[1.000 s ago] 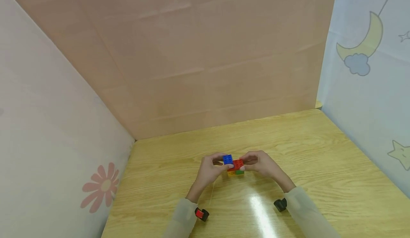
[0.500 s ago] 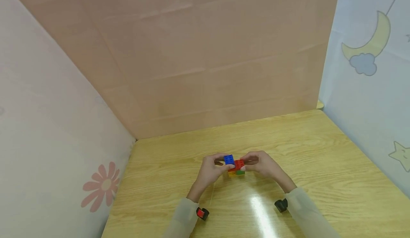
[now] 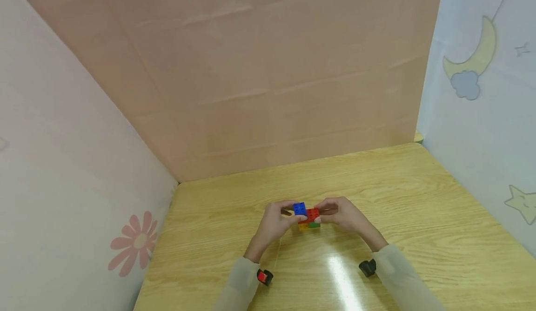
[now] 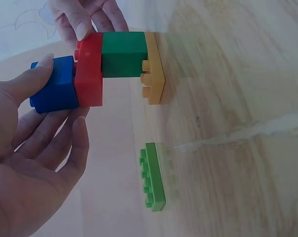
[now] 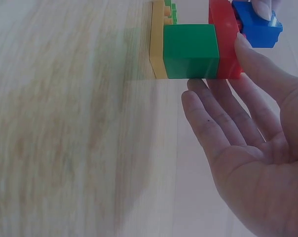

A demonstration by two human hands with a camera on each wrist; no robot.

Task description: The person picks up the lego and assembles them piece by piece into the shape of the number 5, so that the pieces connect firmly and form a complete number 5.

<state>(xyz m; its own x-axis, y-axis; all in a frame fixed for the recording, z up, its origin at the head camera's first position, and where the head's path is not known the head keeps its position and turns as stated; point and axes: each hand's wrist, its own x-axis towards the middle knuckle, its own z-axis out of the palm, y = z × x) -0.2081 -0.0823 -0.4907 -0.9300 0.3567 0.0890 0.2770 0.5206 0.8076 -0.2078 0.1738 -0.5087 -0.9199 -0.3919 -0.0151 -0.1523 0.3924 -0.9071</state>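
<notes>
A stack of toy building bricks stands on the table between both hands. Lowest is a flat orange-yellow brick, with a dark green block on one end of it. A red brick lies across the green block. On the red brick's left end is a blue brick, slightly tilted, with red studs showing between them. My left hand pinches the blue brick between thumb and fingers. The right hand holds the red brick's right end, thumb on the near side, fingers behind.
A light green flat brick lies studs up on the wooden table, beside the stack; the left hand hides it in the head view. A brown sheet closes the back, and pale printed panels stand at both sides.
Both hands keep their grip on the bricks and hardly move. The head view shifts very slightly.
</notes>
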